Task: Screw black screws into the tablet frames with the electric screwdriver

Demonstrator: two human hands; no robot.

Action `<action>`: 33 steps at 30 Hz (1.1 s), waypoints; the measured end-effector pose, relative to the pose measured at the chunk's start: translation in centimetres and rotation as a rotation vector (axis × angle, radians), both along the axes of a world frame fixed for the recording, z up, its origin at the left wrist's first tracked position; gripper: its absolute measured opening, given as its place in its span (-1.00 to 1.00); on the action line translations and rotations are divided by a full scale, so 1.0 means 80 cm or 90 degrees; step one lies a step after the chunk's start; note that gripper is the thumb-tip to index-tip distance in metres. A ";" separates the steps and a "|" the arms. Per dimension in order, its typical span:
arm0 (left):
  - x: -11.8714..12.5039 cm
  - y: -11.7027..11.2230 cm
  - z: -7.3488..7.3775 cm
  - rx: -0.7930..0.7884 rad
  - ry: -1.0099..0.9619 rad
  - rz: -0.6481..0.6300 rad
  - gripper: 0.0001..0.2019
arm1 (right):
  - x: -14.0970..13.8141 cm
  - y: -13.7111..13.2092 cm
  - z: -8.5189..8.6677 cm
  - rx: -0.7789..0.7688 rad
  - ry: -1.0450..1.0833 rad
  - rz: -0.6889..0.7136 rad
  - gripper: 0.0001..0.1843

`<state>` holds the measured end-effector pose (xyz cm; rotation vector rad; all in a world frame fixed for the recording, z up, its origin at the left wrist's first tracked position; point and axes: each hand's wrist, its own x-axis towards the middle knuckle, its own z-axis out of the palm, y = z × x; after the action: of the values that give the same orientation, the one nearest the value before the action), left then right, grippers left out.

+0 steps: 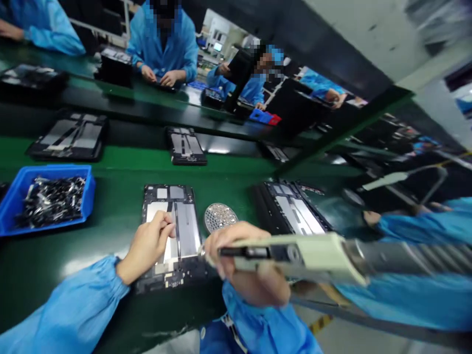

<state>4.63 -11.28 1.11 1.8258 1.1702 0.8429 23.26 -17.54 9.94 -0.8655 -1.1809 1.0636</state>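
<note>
An opened tablet (pixel 189 223) with its silver battery cells showing lies on the green bench before me. My left hand (pixel 145 246) rests over its middle, thumb and fingers pinched together; what they hold, if anything, is hidden. In my right hand (pixel 267 287) is a pale green electric screwdriver (pixel 320 250), lying sideways with its tip near the tablet's lower right edge. The fingers wrap round its front part. Just above that hand sits a round metal screw plate (pixel 218 216) with small holes.
A blue bin (pixel 90 194) of small black and silver parts stands at left. More opened tablets (pixel 186 146) lie along the far strip, with a stack of tablets (pixel 298 216) to the right. Co-workers in blue sit opposite; a blue sleeve (pixel 416 221) reaches in at right.
</note>
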 end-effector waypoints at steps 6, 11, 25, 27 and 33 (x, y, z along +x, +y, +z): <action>-0.014 0.031 0.010 -0.042 -0.024 0.072 -0.65 | 0.056 0.077 -0.023 0.003 0.163 -0.260 -0.49; -0.022 0.119 0.009 0.074 -0.034 0.215 -0.66 | 0.055 0.097 -0.060 -0.021 0.184 -0.271 -0.54; -0.051 0.097 0.022 -0.070 -0.062 0.355 -0.68 | 0.044 0.108 -0.072 -0.024 0.187 -0.279 -0.58; -0.053 0.094 0.024 -0.067 -0.091 0.361 -0.71 | 0.044 0.109 -0.074 -0.030 0.181 -0.286 -0.57; -0.060 0.092 0.020 -0.041 -0.111 0.356 -0.62 | 0.043 0.107 -0.076 -0.033 0.157 -0.290 -0.53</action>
<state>-0.13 -3.88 2.74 1.3504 1.5978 1.2290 26.72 -8.95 3.86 -0.9565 -0.7080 0.7999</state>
